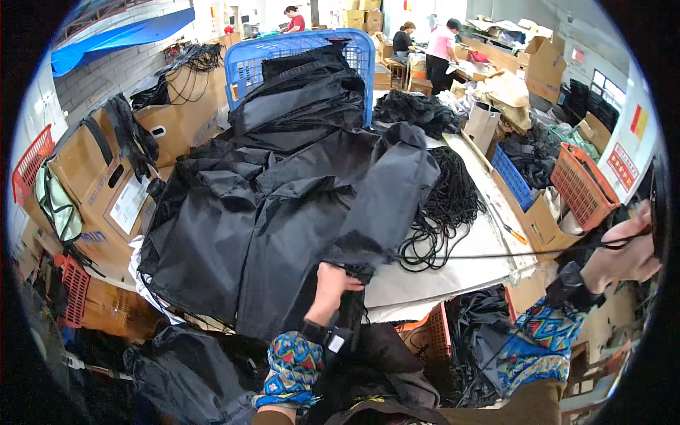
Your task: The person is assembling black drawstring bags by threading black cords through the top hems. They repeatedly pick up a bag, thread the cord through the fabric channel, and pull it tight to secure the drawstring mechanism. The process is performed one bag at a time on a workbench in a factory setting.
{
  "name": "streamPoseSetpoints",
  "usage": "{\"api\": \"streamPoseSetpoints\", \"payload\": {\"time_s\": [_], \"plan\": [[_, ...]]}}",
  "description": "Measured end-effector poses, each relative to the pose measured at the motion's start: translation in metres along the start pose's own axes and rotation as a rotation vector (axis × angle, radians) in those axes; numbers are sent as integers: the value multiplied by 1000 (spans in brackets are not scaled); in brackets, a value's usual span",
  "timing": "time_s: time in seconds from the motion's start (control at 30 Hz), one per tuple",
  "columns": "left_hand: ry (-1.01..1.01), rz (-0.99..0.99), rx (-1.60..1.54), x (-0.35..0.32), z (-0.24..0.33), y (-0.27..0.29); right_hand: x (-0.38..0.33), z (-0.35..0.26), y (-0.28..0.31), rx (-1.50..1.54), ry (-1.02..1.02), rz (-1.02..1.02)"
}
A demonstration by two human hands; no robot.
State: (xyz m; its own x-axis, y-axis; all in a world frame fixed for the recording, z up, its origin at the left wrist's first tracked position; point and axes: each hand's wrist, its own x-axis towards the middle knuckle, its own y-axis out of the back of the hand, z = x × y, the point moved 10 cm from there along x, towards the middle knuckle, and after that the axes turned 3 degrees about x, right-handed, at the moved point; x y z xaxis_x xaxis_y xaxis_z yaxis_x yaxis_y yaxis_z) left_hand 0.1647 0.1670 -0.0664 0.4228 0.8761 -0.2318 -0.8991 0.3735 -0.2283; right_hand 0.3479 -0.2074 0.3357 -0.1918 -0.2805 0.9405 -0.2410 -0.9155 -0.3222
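Observation:
My left hand (pixel 329 292) is closed on the gathered lower end of a long black fabric piece (pixel 393 191), close to the table's front edge. From there a black cord (pixel 482 255) runs taut to the right, nearly level. Its far end is in my right hand (pixel 623 251), raised out at the right rim with the fingers closed round it. How the cord meets the fabric is hidden by my left hand. Beneath and left of the piece, more black fabric (pixel 198 241) spreads over the table. A heap of loose black cords (pixel 453 202) lies just right of it.
A blue plastic crate (pixel 370 71) stands behind the stacked fabric. Cardboard boxes (pixel 92 184) line the left side. On the right are an orange basket (pixel 584 185), a blue basket (pixel 514 177) and an orange-handled tool (pixel 516 234) on the white tabletop (pixel 474 273). Several people work farther back.

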Motion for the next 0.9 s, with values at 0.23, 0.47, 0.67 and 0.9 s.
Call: {"api": "streamPoseSetpoints", "payload": {"time_s": [0.23, 0.47, 0.67, 0.9], "plan": [[250, -225, -1418, 57, -37, 73, -73, 132, -10, -47, -129, -473], [369, -208, -1425, 47, -40, 70, -164, 479, 171, 85, -1139, -122], [176, -385, -162, -9, 11, -49, -263, 132, -9, 168, -893, -1017], [-56, -158, 634, -15, 31, -55, -318, -157, -107, 482, -335, -1375]]}}
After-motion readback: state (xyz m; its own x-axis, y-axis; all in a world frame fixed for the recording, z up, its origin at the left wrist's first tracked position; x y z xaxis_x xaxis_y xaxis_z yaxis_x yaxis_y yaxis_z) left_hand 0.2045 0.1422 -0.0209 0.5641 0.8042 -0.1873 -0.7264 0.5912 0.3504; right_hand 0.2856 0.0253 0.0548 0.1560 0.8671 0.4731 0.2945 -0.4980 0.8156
